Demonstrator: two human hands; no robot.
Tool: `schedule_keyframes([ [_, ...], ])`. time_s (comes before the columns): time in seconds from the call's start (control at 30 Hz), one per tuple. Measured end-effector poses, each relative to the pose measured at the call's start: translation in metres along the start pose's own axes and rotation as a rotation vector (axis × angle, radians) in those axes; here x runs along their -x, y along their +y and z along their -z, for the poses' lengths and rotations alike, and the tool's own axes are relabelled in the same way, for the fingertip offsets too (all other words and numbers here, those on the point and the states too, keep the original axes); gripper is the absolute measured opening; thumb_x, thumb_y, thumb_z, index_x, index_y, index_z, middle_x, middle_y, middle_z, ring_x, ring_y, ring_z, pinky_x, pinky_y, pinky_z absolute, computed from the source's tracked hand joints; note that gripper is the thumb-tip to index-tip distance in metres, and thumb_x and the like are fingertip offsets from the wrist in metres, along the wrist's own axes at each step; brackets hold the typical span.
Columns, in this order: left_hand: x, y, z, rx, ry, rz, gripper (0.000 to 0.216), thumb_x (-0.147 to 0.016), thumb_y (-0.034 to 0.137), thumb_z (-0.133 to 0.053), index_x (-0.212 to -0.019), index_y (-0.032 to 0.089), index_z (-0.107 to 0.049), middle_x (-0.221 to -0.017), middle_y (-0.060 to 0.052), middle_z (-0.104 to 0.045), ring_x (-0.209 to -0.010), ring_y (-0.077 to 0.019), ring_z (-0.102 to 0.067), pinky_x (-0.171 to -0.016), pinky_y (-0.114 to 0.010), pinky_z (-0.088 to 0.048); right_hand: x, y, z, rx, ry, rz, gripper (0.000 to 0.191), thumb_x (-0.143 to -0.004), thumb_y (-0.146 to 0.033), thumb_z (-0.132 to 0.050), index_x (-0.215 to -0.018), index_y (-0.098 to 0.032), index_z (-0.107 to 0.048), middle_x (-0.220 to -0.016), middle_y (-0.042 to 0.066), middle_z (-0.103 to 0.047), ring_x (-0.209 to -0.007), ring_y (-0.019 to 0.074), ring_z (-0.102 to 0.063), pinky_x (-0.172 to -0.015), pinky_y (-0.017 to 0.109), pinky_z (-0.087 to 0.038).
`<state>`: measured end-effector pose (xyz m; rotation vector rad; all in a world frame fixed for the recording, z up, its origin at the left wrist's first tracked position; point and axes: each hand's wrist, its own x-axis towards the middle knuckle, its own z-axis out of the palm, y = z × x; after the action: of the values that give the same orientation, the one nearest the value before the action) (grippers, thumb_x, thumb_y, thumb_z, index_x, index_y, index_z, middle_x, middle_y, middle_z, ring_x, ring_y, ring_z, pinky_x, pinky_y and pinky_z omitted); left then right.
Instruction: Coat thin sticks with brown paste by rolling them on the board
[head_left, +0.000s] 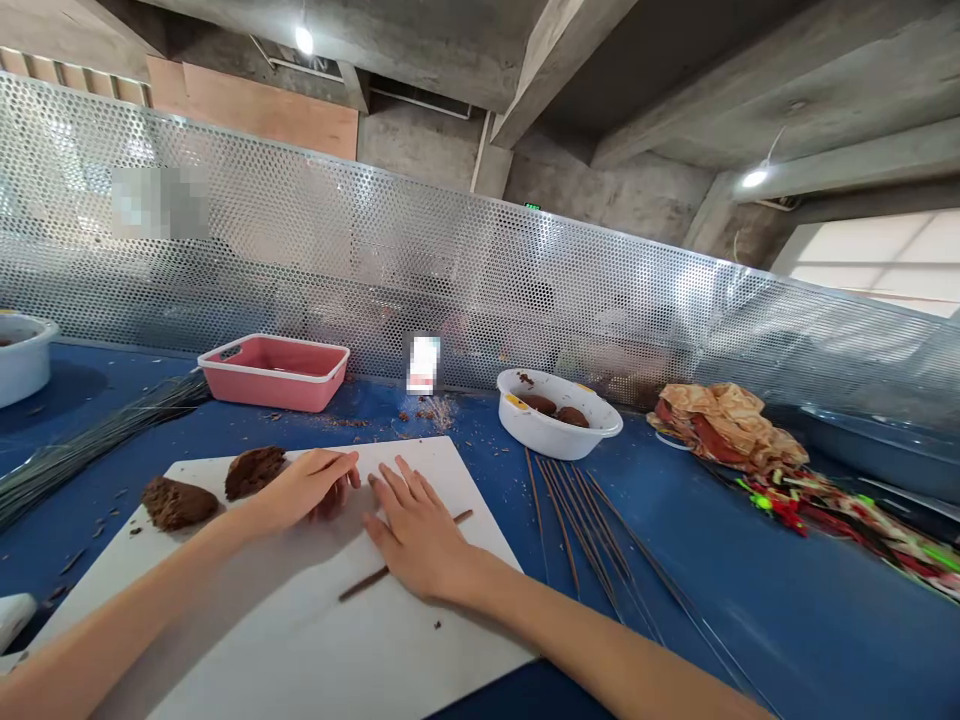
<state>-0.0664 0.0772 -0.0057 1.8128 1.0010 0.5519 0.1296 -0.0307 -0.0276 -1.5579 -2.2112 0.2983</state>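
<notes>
My right hand (420, 530) lies palm down with its fingers stretched out, over a thin brown clay-like roll (363, 584). Both ends of the roll stick out from under the palm; its middle is hidden. Left of it, my left hand (319, 484) hovers just over the white board (247, 630), fingers loosely bent, nothing visible in them. Two rough lumps of brown clay-like material, one lump (178, 503) at the board's left edge and another lump (253, 471) beside my left hand, sit on the board.
On the blue table (720, 580) stand a pink basket (274, 375) and a white basin (559, 435) holding brown lumps. Several brown-coated wires (585, 515) lie at right; bare wires (97, 435) lie at left. Crumpled brown paper (731, 425) sits before the perforated metal screen (450, 260).
</notes>
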Motion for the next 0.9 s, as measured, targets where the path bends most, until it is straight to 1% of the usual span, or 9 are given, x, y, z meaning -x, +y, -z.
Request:
schedule_keyframes([
  [0.13, 0.003, 0.0, 0.006, -0.039, 0.034, -0.041, 0.064, -0.091, 0.076, -0.044, -0.078, 0.018, -0.067, -0.057, -0.003, -0.064, -0.05, -0.0172, -0.059, -0.043, -0.024, -0.042, -0.041, 0.006, -0.006, 0.039, -0.041, -0.083, 0.065, -0.109, -0.049, -0.027, -0.162, -0.013, -0.033, -0.172, 0.012, -0.022, -0.161, 0.0271, -0.001, -0.129, 0.051, -0.008],
  [0.23, 0.0, -0.003, 0.009, -0.047, 0.046, -0.079, 0.064, -0.093, 0.075, -0.042, -0.08, 0.018, -0.067, -0.057, -0.003, -0.064, -0.05, -0.0163, -0.058, -0.043, -0.024, -0.042, -0.055, 0.009, -0.006, 0.034, -0.068, -0.109, 0.066, -0.108, -0.05, -0.028, -0.163, -0.012, -0.032, -0.172, 0.013, -0.02, -0.161, 0.028, -0.003, -0.129, 0.052, -0.009],
  [0.33, -0.003, -0.003, 0.009, -0.042, 0.06, -0.094, 0.063, -0.094, 0.074, -0.041, -0.081, 0.018, -0.067, -0.058, -0.003, -0.064, -0.051, -0.0163, -0.059, -0.042, -0.023, -0.041, -0.044, 0.008, -0.003, 0.012, -0.085, -0.102, 0.066, -0.109, -0.05, -0.026, -0.163, -0.015, -0.031, -0.172, 0.011, -0.019, -0.161, 0.0273, -0.004, -0.129, 0.052, -0.01],
  [0.43, -0.001, 0.001, 0.008, -0.047, 0.058, -0.094, 0.061, -0.095, 0.072, -0.041, -0.081, 0.018, -0.066, -0.06, -0.003, -0.064, -0.052, -0.0161, -0.06, -0.041, -0.023, -0.041, -0.012, 0.001, 0.004, -0.009, -0.082, -0.104, 0.069, -0.109, -0.052, -0.025, -0.165, -0.013, -0.027, -0.172, 0.01, -0.019, -0.161, 0.0258, -0.005, -0.13, 0.049, -0.008],
  [0.53, 0.002, 0.004, 0.008, -0.055, 0.046, -0.087, 0.059, -0.096, 0.07, -0.04, -0.081, 0.018, -0.065, -0.063, -0.004, -0.066, -0.053, -0.0157, -0.061, -0.043, -0.023, -0.041, 0.023, -0.007, 0.015, -0.044, -0.099, -0.137, 0.071, -0.108, -0.055, -0.027, -0.166, -0.013, -0.024, -0.172, 0.009, -0.016, -0.161, 0.0267, -0.008, -0.13, 0.049, -0.009],
  [0.63, 0.003, 0.005, 0.007, -0.043, 0.036, -0.077, 0.058, -0.096, 0.069, -0.04, -0.08, 0.019, -0.064, -0.063, -0.003, -0.066, -0.052, -0.0151, -0.061, -0.043, -0.023, -0.041, 0.046, -0.012, 0.021, -0.087, -0.119, -0.153, 0.072, -0.108, -0.057, -0.027, -0.166, -0.016, -0.022, -0.172, 0.007, -0.014, -0.161, 0.0275, -0.009, -0.131, 0.049, -0.011],
  [0.7, 0.002, 0.005, 0.007, -0.033, 0.032, -0.077, 0.057, -0.096, 0.068, -0.042, -0.079, 0.019, -0.064, -0.063, -0.003, -0.065, -0.051, -0.0149, -0.061, -0.043, -0.023, -0.041, 0.048, -0.013, 0.019, -0.095, -0.128, -0.137, 0.072, -0.108, -0.058, -0.027, -0.167, -0.018, -0.021, -0.173, 0.005, -0.013, -0.161, 0.0271, -0.008, -0.131, 0.048, -0.01],
  [0.77, 0.002, 0.005, 0.007, -0.029, 0.035, -0.078, 0.057, -0.095, 0.068, -0.043, -0.078, 0.018, -0.064, -0.063, -0.003, -0.065, -0.051, -0.015, -0.061, -0.043, -0.023, -0.041, 0.039, -0.011, 0.014, -0.079, -0.134, -0.112, 0.071, -0.107, -0.058, -0.028, -0.167, -0.019, -0.022, -0.173, 0.004, -0.013, -0.161, 0.0265, -0.008, -0.131, 0.047, -0.009],
  [0.9, 0.002, 0.009, 0.016, -0.013, 0.062, -0.058, 0.059, -0.092, 0.07, -0.046, -0.075, 0.018, -0.065, -0.059, -0.003, -0.065, -0.049, -0.0162, -0.06, -0.042, -0.025, -0.042, -0.002, 0.0, -0.001, -0.006, -0.116, -0.105, 0.071, -0.108, -0.059, -0.024, -0.166, -0.018, -0.025, -0.173, 0.003, -0.015, -0.161, 0.0259, -0.003, -0.13, 0.049, -0.005],
])
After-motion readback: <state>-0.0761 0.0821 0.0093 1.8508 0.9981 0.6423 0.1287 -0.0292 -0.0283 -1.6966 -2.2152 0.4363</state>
